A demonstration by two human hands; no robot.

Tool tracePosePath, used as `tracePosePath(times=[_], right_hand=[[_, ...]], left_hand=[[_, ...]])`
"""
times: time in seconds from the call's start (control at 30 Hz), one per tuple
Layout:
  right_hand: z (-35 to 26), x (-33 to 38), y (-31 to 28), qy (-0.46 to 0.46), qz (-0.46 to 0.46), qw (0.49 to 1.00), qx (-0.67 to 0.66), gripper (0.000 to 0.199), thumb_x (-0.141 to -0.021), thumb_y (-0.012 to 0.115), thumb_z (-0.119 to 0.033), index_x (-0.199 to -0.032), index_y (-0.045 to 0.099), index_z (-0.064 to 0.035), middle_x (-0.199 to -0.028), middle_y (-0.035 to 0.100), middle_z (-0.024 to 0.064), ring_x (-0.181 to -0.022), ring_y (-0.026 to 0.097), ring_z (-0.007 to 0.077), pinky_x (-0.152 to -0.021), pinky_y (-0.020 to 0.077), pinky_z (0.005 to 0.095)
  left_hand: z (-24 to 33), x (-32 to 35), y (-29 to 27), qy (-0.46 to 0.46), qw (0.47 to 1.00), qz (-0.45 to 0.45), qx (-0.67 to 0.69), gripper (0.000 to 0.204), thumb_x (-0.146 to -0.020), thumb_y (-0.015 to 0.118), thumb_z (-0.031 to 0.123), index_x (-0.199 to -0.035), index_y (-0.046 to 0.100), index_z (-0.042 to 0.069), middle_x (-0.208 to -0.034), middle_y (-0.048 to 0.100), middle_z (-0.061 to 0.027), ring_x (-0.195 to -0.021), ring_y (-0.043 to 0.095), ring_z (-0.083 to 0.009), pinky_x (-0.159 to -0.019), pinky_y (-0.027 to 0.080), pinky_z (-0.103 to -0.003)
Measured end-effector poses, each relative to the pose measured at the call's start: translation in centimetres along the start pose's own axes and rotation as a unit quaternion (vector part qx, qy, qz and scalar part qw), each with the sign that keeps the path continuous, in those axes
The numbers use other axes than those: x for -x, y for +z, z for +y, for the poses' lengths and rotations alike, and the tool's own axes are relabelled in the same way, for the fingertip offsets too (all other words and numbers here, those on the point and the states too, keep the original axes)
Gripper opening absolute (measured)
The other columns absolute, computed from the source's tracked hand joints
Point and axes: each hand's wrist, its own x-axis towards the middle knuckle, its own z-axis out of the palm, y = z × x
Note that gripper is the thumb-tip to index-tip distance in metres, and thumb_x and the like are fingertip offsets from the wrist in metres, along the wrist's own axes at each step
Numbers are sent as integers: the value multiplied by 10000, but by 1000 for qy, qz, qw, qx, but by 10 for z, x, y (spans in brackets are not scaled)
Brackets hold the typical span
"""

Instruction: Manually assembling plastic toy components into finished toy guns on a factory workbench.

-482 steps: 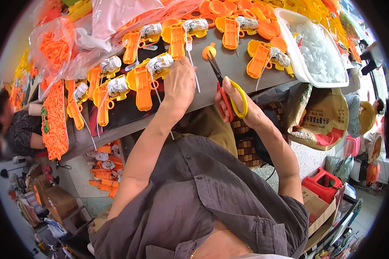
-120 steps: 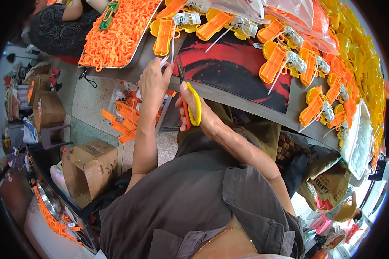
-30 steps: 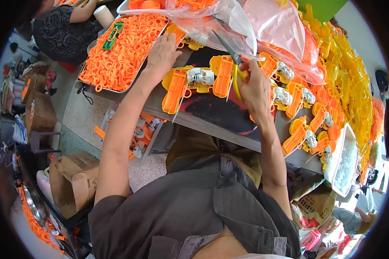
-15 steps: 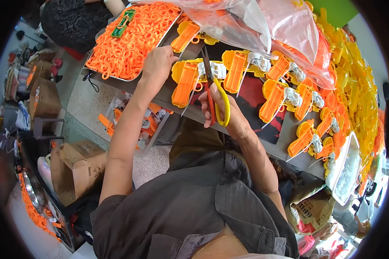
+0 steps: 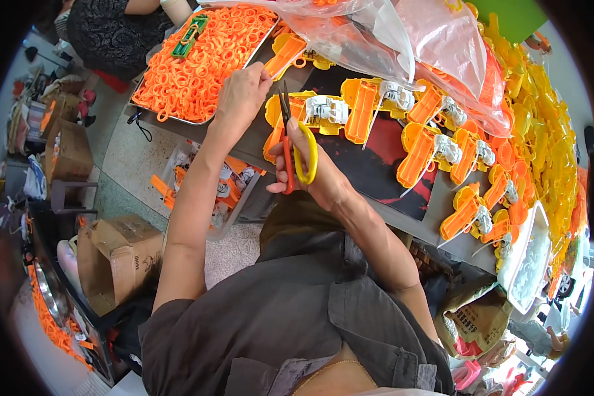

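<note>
Scissors (image 5: 296,148) with yellow and red handles sit in our right hand (image 5: 317,178), fingers closed through the loops, blades pointing up and almost shut. Our left hand (image 5: 243,99) is closed on the end of an orange toy part (image 5: 285,55), which lies at the bench (image 5: 244,142) edge beside a tray (image 5: 153,116) full of orange rings. Just past the blade tips lies a yellow and orange toy (image 5: 310,112) with a white piece. More such toys (image 5: 435,148) run in a row to the right, under clear bags (image 5: 409,39). Below the bench stand cardboard boxes (image 5: 115,257) on the floor.
</note>
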Motion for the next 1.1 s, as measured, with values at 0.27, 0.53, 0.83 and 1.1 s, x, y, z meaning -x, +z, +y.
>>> tracePosePath(times=[0.27, 0.53, 0.83, 1.1], right_hand=[[8, -23, 12, -24, 35, 999, -7, 752, -855, 488, -723, -990, 550, 14, -757, 502, 31, -622, 539, 111, -640, 605, 370], [11, -24, 8, -25, 24, 999, -11, 746, -847, 502, -723, -987, 546, 9, -751, 509, 33, -611, 535, 111, -618, 598, 350], [19, -32, 8, -40, 31, 999, 4, 704, -858, 499, -712, -962, 555, -17, -708, 487, 13, -588, 521, 93, -560, 581, 320], [19, -31, 13, -51, 42, 998, -2, 695, -866, 489, -706, -948, 551, -18, -693, 478, 13, -573, 513, 93, -526, 572, 310]], left_hand=[[8, 11, -7, -70, 995, -26, 65, 162, -837, 684, 163, -895, 672, 12, -801, 695, -129, -749, 690, -260, -675, 531, -350], [8, 15, -9, -63, 990, -33, 126, 172, -843, 679, 146, -927, 680, -4, -822, 705, -125, -774, 695, -228, -704, 538, -331], [15, 14, -14, -65, 985, -34, 159, 159, -834, 688, 127, -909, 685, -14, -797, 703, -125, -735, 692, -212, -679, 538, -312], [9, 14, -10, -87, 979, -52, 178, 209, -844, 692, 144, -929, 688, -47, -789, 700, -102, -716, 669, -147, -677, 531, -272]])
